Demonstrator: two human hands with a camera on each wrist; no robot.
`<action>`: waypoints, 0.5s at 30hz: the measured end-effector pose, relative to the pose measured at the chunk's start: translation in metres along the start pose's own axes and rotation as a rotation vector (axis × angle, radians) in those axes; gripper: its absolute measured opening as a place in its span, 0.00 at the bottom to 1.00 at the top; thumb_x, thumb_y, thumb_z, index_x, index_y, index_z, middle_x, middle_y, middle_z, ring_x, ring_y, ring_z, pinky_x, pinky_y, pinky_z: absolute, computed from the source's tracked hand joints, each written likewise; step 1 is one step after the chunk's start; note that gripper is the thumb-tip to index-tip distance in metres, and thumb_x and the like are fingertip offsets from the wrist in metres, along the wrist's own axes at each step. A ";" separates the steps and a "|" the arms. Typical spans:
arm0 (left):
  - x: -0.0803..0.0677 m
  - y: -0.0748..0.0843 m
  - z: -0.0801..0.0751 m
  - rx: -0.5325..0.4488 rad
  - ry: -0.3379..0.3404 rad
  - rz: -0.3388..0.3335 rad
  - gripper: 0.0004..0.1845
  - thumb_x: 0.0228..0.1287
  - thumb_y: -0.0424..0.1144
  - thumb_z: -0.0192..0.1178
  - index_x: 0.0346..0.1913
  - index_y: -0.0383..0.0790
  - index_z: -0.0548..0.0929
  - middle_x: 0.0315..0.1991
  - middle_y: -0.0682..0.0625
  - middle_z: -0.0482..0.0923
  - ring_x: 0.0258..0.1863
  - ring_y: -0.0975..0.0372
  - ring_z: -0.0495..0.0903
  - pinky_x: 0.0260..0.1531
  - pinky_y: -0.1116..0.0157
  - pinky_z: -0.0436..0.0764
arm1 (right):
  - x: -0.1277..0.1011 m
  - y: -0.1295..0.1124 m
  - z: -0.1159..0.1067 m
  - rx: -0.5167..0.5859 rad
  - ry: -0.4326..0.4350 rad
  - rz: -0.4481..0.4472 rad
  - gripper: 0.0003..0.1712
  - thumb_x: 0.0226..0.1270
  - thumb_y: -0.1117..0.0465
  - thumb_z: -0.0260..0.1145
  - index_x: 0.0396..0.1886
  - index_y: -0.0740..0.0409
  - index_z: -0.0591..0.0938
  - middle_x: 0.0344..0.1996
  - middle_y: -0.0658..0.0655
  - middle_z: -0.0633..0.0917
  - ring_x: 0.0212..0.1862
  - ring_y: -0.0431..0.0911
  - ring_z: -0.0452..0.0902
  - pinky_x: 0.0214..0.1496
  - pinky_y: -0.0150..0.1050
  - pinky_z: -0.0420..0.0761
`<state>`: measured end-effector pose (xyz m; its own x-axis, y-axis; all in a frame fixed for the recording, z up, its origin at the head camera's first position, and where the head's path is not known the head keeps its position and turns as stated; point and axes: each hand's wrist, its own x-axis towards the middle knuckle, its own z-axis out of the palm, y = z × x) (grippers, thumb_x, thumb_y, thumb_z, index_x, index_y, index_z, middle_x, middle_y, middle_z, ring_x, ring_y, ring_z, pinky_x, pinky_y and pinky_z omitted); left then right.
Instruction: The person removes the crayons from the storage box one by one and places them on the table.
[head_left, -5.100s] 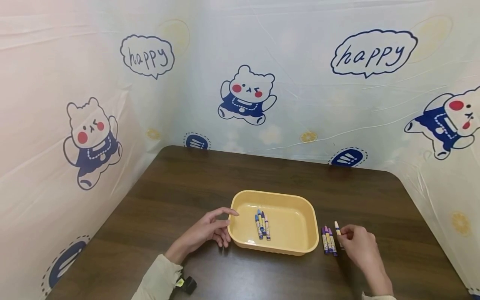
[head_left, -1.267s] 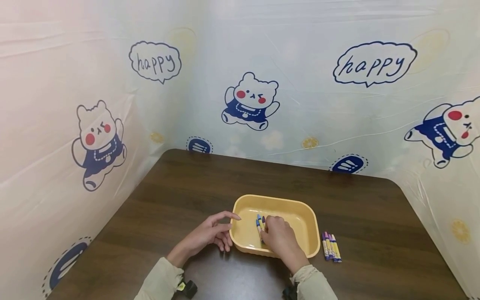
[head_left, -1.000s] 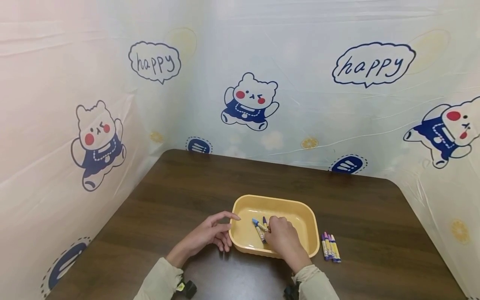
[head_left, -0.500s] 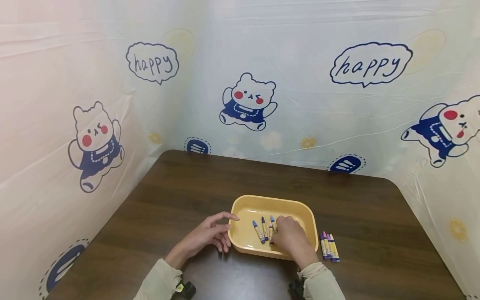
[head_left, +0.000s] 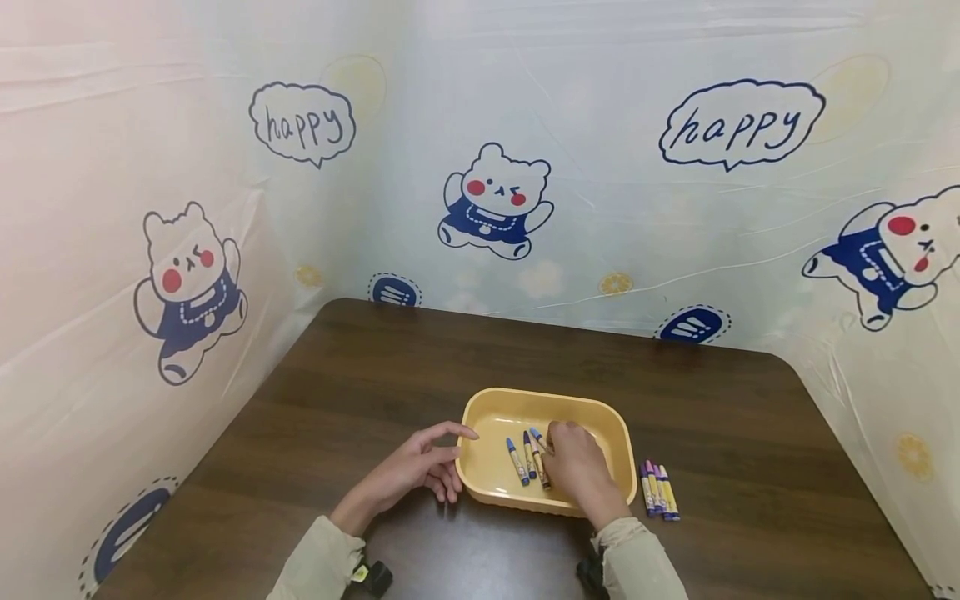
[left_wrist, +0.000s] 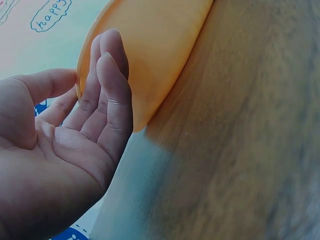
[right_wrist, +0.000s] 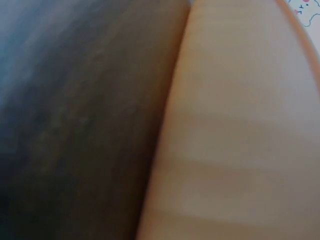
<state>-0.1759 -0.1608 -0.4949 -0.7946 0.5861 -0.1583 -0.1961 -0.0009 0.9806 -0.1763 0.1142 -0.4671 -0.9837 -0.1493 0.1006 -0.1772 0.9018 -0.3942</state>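
Tray (head_left: 615,429) is the landmark: yellow, shallow, near the front edge of the dark table (head_left: 390,367), with bare wood behind it up to the printed curtain. Left of the tray, the left hand (head_left: 416,467) rests with loosely straightened fingers against its outer wall, holding nothing. Inside the tray, the right hand (head_left: 576,467) lies knuckles-up over the floor beside three crayons (head_left: 527,457), fingers curled; whether it pinches one I cannot tell. Right of the tray, more crayons (head_left: 658,492) lie bunched together.
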 end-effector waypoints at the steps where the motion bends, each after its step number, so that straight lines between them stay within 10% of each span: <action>1: 0.000 0.000 0.000 0.000 -0.001 0.000 0.20 0.79 0.38 0.48 0.69 0.38 0.68 0.29 0.40 0.84 0.25 0.55 0.85 0.24 0.63 0.83 | 0.001 0.001 0.001 0.004 0.006 -0.006 0.13 0.54 0.69 0.70 0.19 0.57 0.74 0.21 0.53 0.74 0.25 0.47 0.69 0.27 0.43 0.72; 15: -0.001 0.002 0.001 0.001 0.000 0.002 0.19 0.79 0.38 0.48 0.68 0.40 0.69 0.29 0.40 0.84 0.24 0.55 0.84 0.24 0.62 0.83 | 0.007 0.003 -0.015 0.220 0.033 0.043 0.05 0.62 0.67 0.68 0.27 0.59 0.83 0.25 0.52 0.81 0.27 0.43 0.73 0.28 0.36 0.74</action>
<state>-0.1750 -0.1606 -0.4928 -0.7953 0.5857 -0.1562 -0.1939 -0.0017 0.9810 -0.1830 0.1218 -0.4542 -0.9895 -0.0963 0.1079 -0.1416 0.7963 -0.5880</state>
